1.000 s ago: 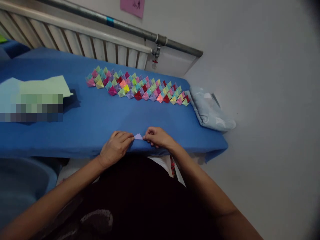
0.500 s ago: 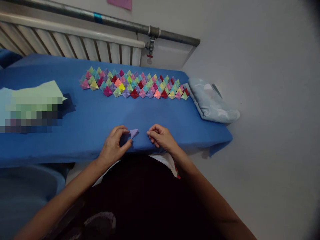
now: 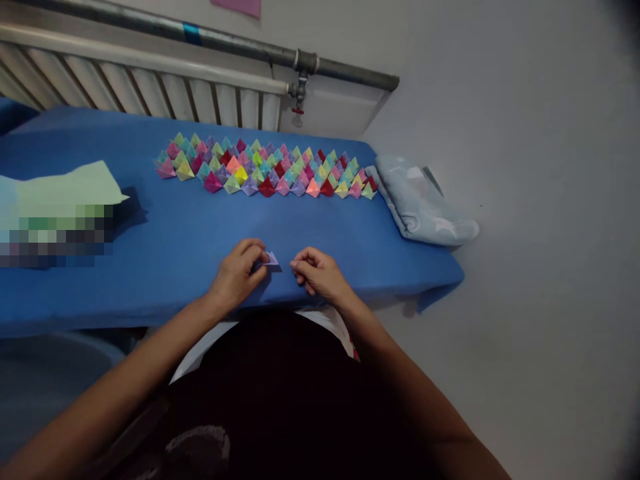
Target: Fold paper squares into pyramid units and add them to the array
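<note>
A small folded piece of lilac paper (image 3: 272, 259) pokes out from the fingers of my left hand (image 3: 241, 270), which is closed on it just above the blue cloth (image 3: 180, 233). To its right, a short gap away, my right hand (image 3: 320, 272) has its thumb and forefinger pinched together and the other fingers curled. Whether anything sits in that pinch is too small to make out. Beyond both hands, folded paper pieces (image 3: 267, 187) in many colours stand in close rows on the cloth.
A folded grey-blue blanket (image 3: 423, 203) lies at the table's right end against the wall. Pale green paper (image 3: 75, 187), partly blurred, is at the left. Behind the table run a radiator (image 3: 180, 97) and a metal pipe (image 3: 250, 51) with a red-handled valve (image 3: 298, 111).
My left hand has closed over more of the lilac paper, turning it so that less shows. My right hand stays pinched, almost in the same place. The view has shifted slightly.
</note>
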Tool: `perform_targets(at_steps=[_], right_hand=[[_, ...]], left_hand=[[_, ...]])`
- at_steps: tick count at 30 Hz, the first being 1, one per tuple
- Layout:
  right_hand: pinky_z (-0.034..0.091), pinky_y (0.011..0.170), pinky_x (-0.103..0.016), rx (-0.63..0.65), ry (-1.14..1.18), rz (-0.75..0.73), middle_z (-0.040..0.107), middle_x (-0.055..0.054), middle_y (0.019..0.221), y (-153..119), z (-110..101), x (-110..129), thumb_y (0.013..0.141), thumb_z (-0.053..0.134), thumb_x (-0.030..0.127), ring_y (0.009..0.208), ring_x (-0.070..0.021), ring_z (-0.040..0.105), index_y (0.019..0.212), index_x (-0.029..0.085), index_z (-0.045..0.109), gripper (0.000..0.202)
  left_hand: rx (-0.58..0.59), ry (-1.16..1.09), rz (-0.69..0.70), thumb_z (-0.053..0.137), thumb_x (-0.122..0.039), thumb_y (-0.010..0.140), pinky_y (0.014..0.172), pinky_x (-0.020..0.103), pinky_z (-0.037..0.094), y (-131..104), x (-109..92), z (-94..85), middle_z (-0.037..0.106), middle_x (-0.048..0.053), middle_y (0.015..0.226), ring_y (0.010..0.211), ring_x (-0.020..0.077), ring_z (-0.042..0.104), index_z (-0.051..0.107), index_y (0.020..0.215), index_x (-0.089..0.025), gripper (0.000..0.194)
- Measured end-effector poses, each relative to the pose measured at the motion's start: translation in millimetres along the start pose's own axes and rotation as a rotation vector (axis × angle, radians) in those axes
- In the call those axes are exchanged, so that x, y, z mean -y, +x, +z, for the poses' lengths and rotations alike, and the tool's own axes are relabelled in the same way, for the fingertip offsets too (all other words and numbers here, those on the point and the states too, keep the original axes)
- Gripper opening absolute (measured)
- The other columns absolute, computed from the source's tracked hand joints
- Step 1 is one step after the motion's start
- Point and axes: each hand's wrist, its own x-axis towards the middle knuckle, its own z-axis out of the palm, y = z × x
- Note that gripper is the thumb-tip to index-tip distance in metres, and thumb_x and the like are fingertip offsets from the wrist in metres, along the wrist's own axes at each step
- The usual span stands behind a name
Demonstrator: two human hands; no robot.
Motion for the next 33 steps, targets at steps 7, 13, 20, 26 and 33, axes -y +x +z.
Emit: perform_targets(at_steps=[7,13,20,26,33], right_hand=[[0.04,0.039,-0.013,-0.082,0.043,-0.162,0.057,0.005,0.077,48,7,25,0.076,0.065,0.034,0.056,-0.0063,0.053,0.1,0.022,0.057,0.027],[0.045,0.043,-0.016,-0.019,0.007,-0.225,0.057,0.006,0.073,102,0,41,0.075,0.063,0.031,0.052,-0.0054,0.051,0.088,0.021,0.059,0.017],[0.045,0.047,-0.017,0.039,-0.043,-0.219,0.056,0.007,0.066,157,-8,51,0.072,0.063,0.026,0.053,-0.0065,0.05,0.081,0.02,0.06,0.011],[0.043,0.052,-0.018,-0.032,-0.007,-0.187,0.056,0.005,0.067,178,-8,31,0.075,0.064,0.03,0.058,-0.0082,0.051,0.078,0.021,0.061,0.01],[0.045,0.068,-0.023,-0.019,-0.224,-0.333,0.062,0.001,0.077,185,-9,22,0.079,0.065,0.023,0.072,-0.0117,0.058,0.075,0.021,0.066,0.004]], left_hand=[[-0.002,0.067,0.215,0.053,-0.009,0.084,0.085,0.032,0.054,49,19,-3.1,0.064,0.007,0.106,0.098,0.0183,0.064,0.059,0.088,-0.019,0.013],[-0.094,0.071,0.232,0.053,-0.009,0.084,0.084,0.03,0.054,89,39,-2.3,0.064,0.006,0.101,0.095,0.017,0.064,0.058,0.086,-0.019,0.012],[-0.143,-0.058,0.134,0.056,-0.015,0.081,0.083,0.033,0.055,138,64,0.8,0.065,0.006,0.102,0.097,0.0184,0.064,0.059,0.082,-0.02,0.005],[-0.256,-0.213,-0.155,0.054,-0.024,0.085,0.073,0.031,0.054,138,93,2.0,0.065,0.003,0.09,0.083,0.0165,0.063,0.062,0.088,-0.02,0.009],[-0.095,-0.205,-0.051,0.063,-0.028,0.086,0.074,0.03,0.053,140,96,-2.9,0.066,0.002,0.086,0.082,0.0162,0.063,0.069,0.089,-0.021,0.01]])
